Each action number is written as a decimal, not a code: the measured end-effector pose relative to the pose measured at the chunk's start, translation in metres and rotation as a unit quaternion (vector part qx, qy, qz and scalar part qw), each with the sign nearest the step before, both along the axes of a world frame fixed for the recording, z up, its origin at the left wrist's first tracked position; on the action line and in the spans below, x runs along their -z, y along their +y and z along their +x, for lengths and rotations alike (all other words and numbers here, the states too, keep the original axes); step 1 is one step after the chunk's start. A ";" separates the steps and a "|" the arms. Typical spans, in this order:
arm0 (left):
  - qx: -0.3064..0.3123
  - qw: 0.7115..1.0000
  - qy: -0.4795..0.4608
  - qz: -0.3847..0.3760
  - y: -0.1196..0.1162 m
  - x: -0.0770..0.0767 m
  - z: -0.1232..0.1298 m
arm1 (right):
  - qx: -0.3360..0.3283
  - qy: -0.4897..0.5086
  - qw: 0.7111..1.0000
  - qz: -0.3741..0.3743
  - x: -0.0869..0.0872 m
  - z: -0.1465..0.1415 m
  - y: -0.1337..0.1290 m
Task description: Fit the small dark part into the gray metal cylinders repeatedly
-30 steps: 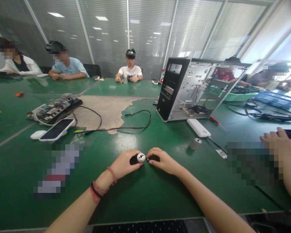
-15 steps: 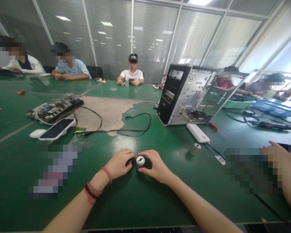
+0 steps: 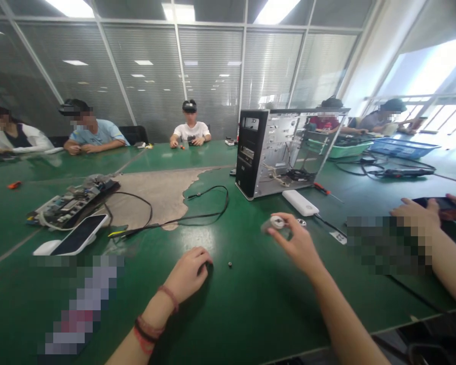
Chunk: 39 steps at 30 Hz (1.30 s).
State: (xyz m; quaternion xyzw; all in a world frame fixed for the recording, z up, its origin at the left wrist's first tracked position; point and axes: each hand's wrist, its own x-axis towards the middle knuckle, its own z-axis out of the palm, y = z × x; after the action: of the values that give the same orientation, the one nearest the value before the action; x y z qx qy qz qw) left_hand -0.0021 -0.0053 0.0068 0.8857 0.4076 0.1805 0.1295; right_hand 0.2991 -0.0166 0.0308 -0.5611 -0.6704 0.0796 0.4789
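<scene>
My right hand (image 3: 297, 242) holds a small silver metal cylinder (image 3: 277, 222) between thumb and fingers, above the green table (image 3: 251, 314). Behind its fingers, the round top of a second metal cylinder (image 3: 301, 222) partly shows. My left hand (image 3: 192, 271) rests on the table with curled fingers; whether anything is under them is hidden. Between my hands a tiny dark, round part (image 3: 230, 264) lies on the table.
An open computer case (image 3: 253, 152) stands at the back, a white power bank (image 3: 300, 203) before it. A circuit assembly (image 3: 72, 203), a phone (image 3: 79, 234) and a black cable (image 3: 186, 219) lie left. At right are a co-worker's hands (image 3: 421, 218) and baskets (image 3: 403, 147).
My right hand has lifted the cylinder from beside my left hand and carried it right, toward the second cylinder. The tiny part now shows on the table. The view has tilted up.
</scene>
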 end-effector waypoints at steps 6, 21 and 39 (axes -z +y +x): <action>-0.019 0.999 0.016 0.022 0.000 0.004 0.000 | 0.280 -0.018 0.959 -0.045 0.034 0.105 -0.020; -0.043 0.999 -0.011 0.027 0.007 -0.002 -0.012 | 0.143 -0.101 0.971 -0.162 0.080 0.117 -0.012; -0.072 0.996 0.006 0.049 0.006 0.002 -0.012 | -0.219 -0.282 0.924 -0.141 0.028 -0.086 -0.010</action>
State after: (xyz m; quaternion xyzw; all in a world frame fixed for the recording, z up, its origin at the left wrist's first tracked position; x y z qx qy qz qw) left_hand -0.0136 0.0010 0.0053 0.8605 0.4615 0.2041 0.0703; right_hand 0.2131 -0.0270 0.0024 -0.4615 -0.8656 0.1144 0.1573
